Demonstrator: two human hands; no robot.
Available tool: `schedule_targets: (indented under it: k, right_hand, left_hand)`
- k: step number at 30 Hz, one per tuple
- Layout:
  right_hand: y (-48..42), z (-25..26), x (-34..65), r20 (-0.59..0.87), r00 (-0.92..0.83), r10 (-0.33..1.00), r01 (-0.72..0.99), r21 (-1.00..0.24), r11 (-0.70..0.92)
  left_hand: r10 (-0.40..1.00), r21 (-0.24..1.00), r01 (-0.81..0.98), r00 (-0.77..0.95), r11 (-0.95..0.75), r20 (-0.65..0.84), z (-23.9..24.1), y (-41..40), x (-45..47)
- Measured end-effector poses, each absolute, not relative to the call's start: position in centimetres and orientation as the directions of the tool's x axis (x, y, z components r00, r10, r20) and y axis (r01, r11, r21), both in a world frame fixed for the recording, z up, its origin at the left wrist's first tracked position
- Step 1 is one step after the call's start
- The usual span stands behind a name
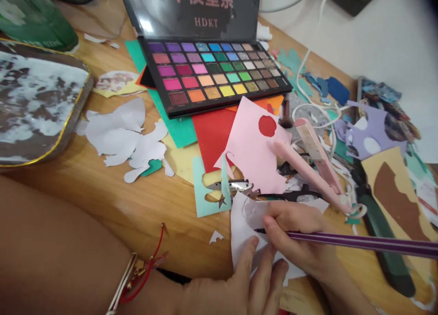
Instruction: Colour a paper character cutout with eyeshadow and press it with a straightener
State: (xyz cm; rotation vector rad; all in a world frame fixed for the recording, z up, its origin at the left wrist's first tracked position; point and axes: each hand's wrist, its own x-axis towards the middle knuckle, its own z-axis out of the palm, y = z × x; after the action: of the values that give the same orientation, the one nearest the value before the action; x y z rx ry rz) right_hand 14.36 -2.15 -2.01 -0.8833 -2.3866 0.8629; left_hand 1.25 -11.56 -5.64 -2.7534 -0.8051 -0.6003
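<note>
My right hand [301, 235] is closed around a purple-and-white striped felt-tip pen [362, 242], its dark tip close to a piece of white paper [241, 235]. A thin curved line shows near the paper's top. My left hand [253, 283] lies with fingers stretched over the lower part of the same paper, pressing on it. Just beyond the paper lies a metal multi-blade tool [236, 185] among cut scraps. A mint-green sheet with holes [205, 201] is beside it, and a tiny white scrap [216, 237] lies to the left.
An open eyeshadow palette [219, 73] stands behind coloured sheets. A pink hair straightener [308, 169] and green-handled pliers [383, 242] lie at right, with white cable. White cut-outs [126, 137], a gold-rimmed tray [58, 146] and a green bottle [37, 23] are at left.
</note>
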Motion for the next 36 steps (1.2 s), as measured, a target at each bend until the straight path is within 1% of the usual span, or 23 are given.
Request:
schedule_targets:
  k: [3, 8, 12, 16, 18, 21, 27, 29, 32, 34, 36]
  right_hand:
    - [-2.0, -1.8, 14.4, 0.198, -0.730, 0.654, 0.428, -0.613, 0.664]
    - [-1.9, -1.5, 14.3, 0.152, -0.760, 0.632, 0.453, -0.573, 0.683]
    - [-2.0, -1.5, 14.3, 0.141, -0.756, 0.639, 0.451, -0.596, 0.665]
    - [-2.1, -1.7, 14.4, 0.108, -0.788, 0.606, 0.414, -0.636, 0.651]
    - [-2.2, -1.8, 14.5, 0.101, -0.773, 0.626, 0.428, -0.645, 0.633]
    - [-2.2, -1.9, 14.5, 0.140, -0.733, 0.666, 0.442, -0.646, 0.622]
    - [-2.3, -1.9, 14.7, 0.120, -0.765, 0.632, 0.428, -0.639, 0.640]
    - [-2.3, -1.9, 14.9, 0.126, -0.768, 0.628, 0.408, -0.661, 0.630]
    - [-2.4, -2.0, 15.0, 0.102, -0.788, 0.608, 0.376, -0.703, 0.604]
    - [-2.4, -2.0, 15.0, 0.090, -0.777, 0.623, 0.395, -0.701, 0.594]
    - [-2.4, -1.9, 14.9, 0.095, -0.761, 0.642, 0.427, -0.671, 0.606]
  left_hand:
    - [0.463, -0.080, 0.549, 0.766, -0.832, 0.446, -5.5, -11.6, 1.2]
    - [0.541, -0.047, 0.605, 0.742, -0.795, 0.397, -5.2, -12.1, 1.6]
    - [0.548, -0.057, 0.609, 0.748, -0.791, 0.374, -4.9, -12.2, 1.6]
    - [0.548, -0.071, 0.602, 0.764, -0.795, 0.341, -4.6, -12.1, 1.3]
    - [0.547, -0.069, 0.598, 0.768, -0.798, 0.332, -4.5, -12.1, 1.2]
    - [0.550, -0.049, 0.597, 0.765, -0.801, 0.334, -4.5, -12.2, 1.1]
    - [0.547, -0.038, 0.590, 0.770, -0.807, 0.328, -4.6, -12.3, 1.3]
    - [0.562, -0.040, 0.607, 0.757, -0.794, 0.332, -4.5, -12.3, 1.4]
    - [0.539, -0.073, 0.594, 0.769, -0.801, 0.344, -4.5, -12.2, 1.4]
    - [0.521, -0.090, 0.580, 0.781, -0.810, 0.345, -4.5, -12.1, 1.3]
    - [0.514, -0.093, 0.573, 0.785, -0.814, 0.345, -4.5, -12.0, 1.1]
